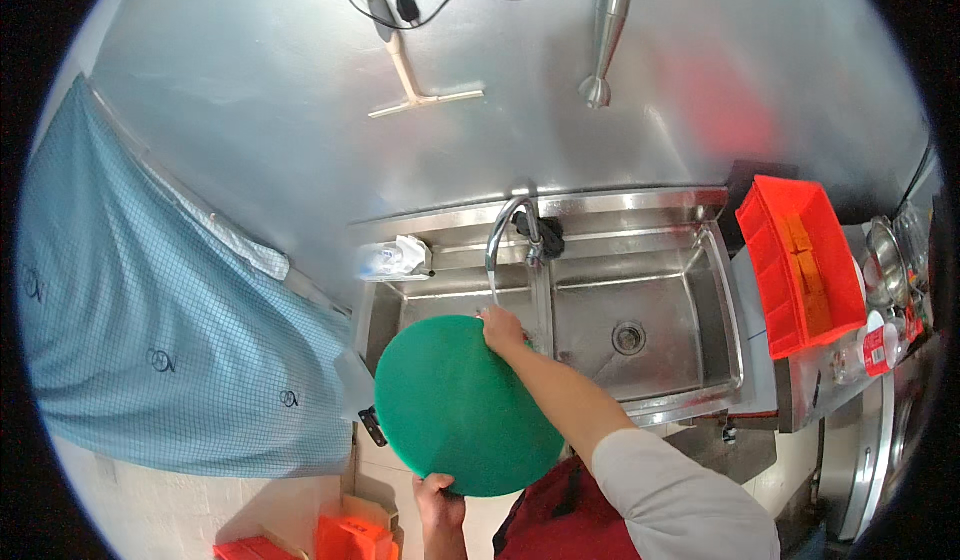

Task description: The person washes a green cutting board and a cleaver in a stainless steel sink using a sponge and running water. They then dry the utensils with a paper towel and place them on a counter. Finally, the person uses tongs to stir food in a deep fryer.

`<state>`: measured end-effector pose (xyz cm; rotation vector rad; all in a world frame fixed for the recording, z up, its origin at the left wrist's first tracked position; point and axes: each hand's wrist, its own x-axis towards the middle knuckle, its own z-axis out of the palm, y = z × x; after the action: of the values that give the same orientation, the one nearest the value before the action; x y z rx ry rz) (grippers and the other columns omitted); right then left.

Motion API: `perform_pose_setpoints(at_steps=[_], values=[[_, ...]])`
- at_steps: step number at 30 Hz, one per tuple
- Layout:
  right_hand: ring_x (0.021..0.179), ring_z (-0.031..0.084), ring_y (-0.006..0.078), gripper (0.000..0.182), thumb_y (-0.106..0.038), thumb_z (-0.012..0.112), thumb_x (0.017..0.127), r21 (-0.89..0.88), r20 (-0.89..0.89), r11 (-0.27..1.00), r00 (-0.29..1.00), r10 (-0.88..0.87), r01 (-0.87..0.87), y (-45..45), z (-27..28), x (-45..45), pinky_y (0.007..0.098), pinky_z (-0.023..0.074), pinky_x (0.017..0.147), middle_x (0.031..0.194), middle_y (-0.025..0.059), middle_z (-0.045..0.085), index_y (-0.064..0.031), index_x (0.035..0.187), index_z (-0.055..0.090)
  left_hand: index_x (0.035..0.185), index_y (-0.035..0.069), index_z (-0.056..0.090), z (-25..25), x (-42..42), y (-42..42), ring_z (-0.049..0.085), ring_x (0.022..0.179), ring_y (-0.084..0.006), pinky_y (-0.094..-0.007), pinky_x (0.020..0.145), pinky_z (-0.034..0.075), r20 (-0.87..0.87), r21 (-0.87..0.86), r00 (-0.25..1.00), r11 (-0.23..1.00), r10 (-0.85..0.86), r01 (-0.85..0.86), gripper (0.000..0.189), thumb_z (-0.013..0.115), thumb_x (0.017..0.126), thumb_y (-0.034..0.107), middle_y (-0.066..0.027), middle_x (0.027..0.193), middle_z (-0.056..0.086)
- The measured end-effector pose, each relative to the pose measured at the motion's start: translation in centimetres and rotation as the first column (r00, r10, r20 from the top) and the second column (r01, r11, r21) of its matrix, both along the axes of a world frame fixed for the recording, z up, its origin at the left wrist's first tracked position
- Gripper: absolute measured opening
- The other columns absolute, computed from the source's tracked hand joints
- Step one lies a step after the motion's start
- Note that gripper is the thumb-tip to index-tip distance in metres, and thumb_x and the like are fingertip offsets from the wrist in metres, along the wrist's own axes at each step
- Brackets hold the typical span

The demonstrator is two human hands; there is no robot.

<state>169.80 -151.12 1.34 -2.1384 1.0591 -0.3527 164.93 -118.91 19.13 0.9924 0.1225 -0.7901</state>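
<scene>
A round green cutting board [465,406] is tilted over the front of the left sink basin. My left hand [441,494] grips its lower edge, thumb on the face and fingers behind. My right hand [504,329] is at the board's upper edge, beneath the curved metal faucet [495,234], where a thin stream seems to fall. Small red bits show beside that hand; whether it grips the board or something else is unclear. A black knife handle [372,426] and a broad pale blade [354,384] show at the board's left edge, partly hidden.
The right basin [626,297] has a drain. A black cloth [551,236] lies behind the faucet, a white packet [405,256] at the back left. Right stands a red plastic bin [802,267] near metal bowls [886,264]. A blue checked curtain [187,335] hangs left. A squeegee [409,80] and stick blender [609,35] hang on the wall.
</scene>
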Motion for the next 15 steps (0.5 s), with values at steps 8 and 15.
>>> perform_pose_setpoints(at_steps=[8,15], values=[[0.103,0.056,0.0369,0.036,-0.031,0.055,0.083,0.242,0.022,0.967,0.996,-0.09,0.082,-1.2,-1.2,-2.0,0.0442,0.0436,0.088,0.108,0.0206,0.061,-0.0043,0.105,0.063,0.11,0.002,0.053,6.7,2.7,5.5,0.053,0.054,-0.0302,-0.0289,0.044,0.045,0.23,0.245,0.87,0.839,0.437,-0.486,0.034,0.046,0.079,0.015,-0.021,0.105,0.055],[0.089,0.058,0.0378,0.022,-0.022,0.054,0.081,0.097,0.105,0.994,0.993,-0.062,0.051,4.7,-1.4,-9.1,0.0468,0.0469,0.079,0.095,0.0184,0.061,-0.006,0.091,0.064,0.114,0.002,0.051,5.4,3.3,16.8,0.058,0.069,-0.0347,-0.0387,0.053,0.051,-0.071,0.307,0.899,0.867,0.433,-0.394,0.046,0.047,0.07,0.014,-0.0208,0.106,0.055]])
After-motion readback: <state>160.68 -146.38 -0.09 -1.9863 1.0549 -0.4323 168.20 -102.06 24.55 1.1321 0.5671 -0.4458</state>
